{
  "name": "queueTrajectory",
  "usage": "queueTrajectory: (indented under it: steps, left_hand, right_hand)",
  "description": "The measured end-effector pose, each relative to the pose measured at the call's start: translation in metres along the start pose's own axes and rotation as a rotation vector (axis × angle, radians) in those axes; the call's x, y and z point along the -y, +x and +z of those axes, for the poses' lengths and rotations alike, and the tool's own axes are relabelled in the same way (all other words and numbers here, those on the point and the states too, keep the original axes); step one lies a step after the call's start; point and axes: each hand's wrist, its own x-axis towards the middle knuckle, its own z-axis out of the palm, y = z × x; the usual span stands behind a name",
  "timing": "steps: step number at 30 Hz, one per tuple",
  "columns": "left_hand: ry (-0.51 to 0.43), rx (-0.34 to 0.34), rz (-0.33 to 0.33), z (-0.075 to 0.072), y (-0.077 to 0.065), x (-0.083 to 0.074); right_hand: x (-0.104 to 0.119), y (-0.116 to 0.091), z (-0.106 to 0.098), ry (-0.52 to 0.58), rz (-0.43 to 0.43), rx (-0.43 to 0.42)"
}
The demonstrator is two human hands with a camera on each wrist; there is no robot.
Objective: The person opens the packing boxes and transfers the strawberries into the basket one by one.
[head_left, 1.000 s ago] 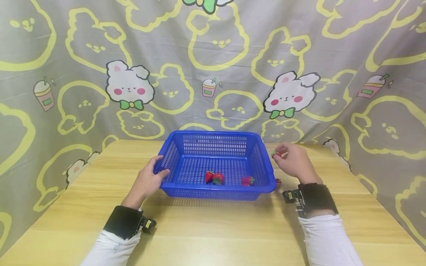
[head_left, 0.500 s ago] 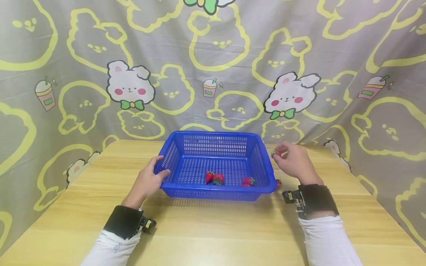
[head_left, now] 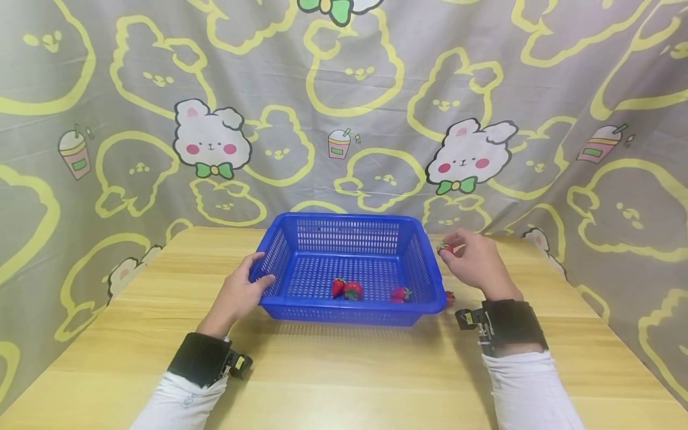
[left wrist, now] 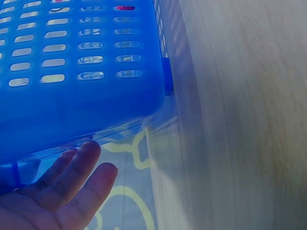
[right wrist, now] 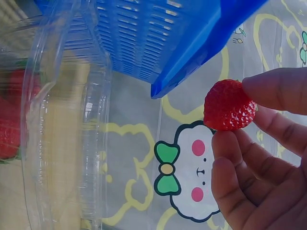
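Observation:
In the head view a blue plastic basket (head_left: 349, 307) with slotted walls stands on the table. Two strawberries (head_left: 352, 290) lie together near its front wall, and another strawberry (head_left: 400, 294) sits near its right front corner. My left hand (head_left: 243, 289) holds the basket's left rim, thumb over the edge and fingers along the outside; the left wrist view shows those fingers (left wrist: 79, 184) beside the basket wall. Just right of the basket, my right hand (head_left: 475, 260) pinches a red strawberry (right wrist: 229, 105) between thumb and fingertips, above the table.
A clear plastic container (right wrist: 93, 120) with strawberries (right wrist: 17, 115) inside shows in the right wrist view, close to the basket. One strawberry (head_left: 450, 297) is visible past the basket's right front corner. Behind the wooden table (head_left: 344, 370) hangs a patterned cloth (head_left: 301, 89).

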Motion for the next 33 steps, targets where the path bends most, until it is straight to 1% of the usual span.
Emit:
queueTrajectory:
  steps: [15, 33]
  left_hand:
    - [-0.003, -0.005, -0.008, 0.000, -0.002, 0.001]
    - [-0.016, -0.003, -0.012, 0.000, 0.002, 0.000]
  right_hand:
    - [0.005, 0.002, 0.002, 0.003, -0.003, 0.013]
    - [0.013, 0.002, 0.006, 0.022, 0.006, 0.026]
